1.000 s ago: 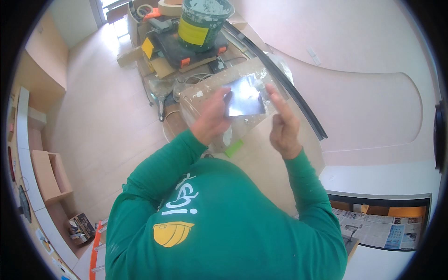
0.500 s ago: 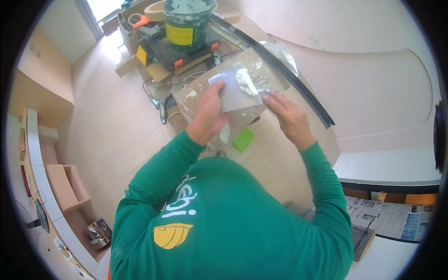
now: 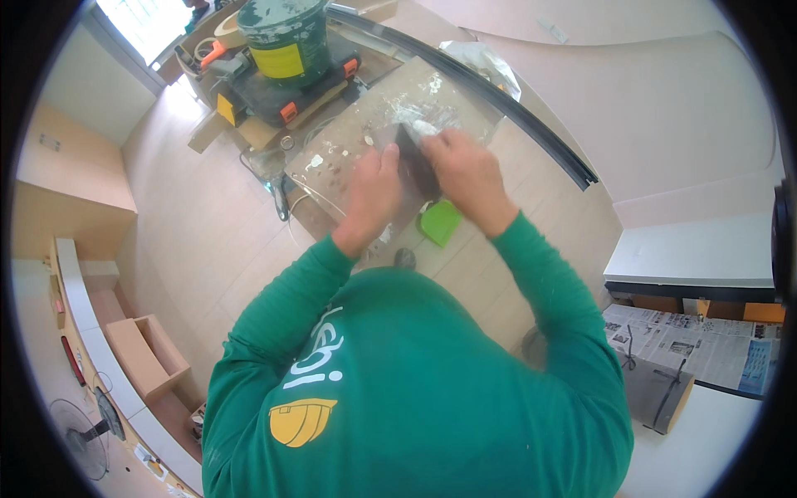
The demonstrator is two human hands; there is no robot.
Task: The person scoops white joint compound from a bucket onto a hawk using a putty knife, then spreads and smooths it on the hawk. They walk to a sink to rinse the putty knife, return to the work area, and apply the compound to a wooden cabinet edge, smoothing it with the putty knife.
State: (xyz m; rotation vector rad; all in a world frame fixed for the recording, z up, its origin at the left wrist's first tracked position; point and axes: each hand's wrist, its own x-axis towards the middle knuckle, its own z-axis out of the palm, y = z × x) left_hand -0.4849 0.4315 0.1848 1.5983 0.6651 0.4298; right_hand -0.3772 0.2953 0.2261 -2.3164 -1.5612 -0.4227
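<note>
Above the stained board (image 3: 332, 153), both my hands are brought close together. My left hand (image 3: 372, 192) is closed on a thin flat spreader plate (image 3: 387, 135), pale grey and blurred. Between the hands stands a dark, steeply tilted flat blade (image 3: 418, 168); my right hand (image 3: 469, 173) pinches at its upper edge, the fingertips partly hidden. White putty (image 3: 425, 128) shows just beyond the right fingers. Whether plate and blade touch I cannot tell. Dried white smears and spots mark the board.
A putty-smeared green bucket (image 3: 286, 37) stands on a black tool case (image 3: 282, 91) at the back left. A scraper (image 3: 279, 199) lies left of the board. Below the hands is a green dustpan-like piece (image 3: 440, 222). A dark rail (image 3: 498, 100) runs behind; newspaper (image 3: 697, 353) lies at right.
My right hand has moved left and up, close to the left one. The plate that lay broad and pale with putty on it is now tilted, and a dark face shows between the hands.
</note>
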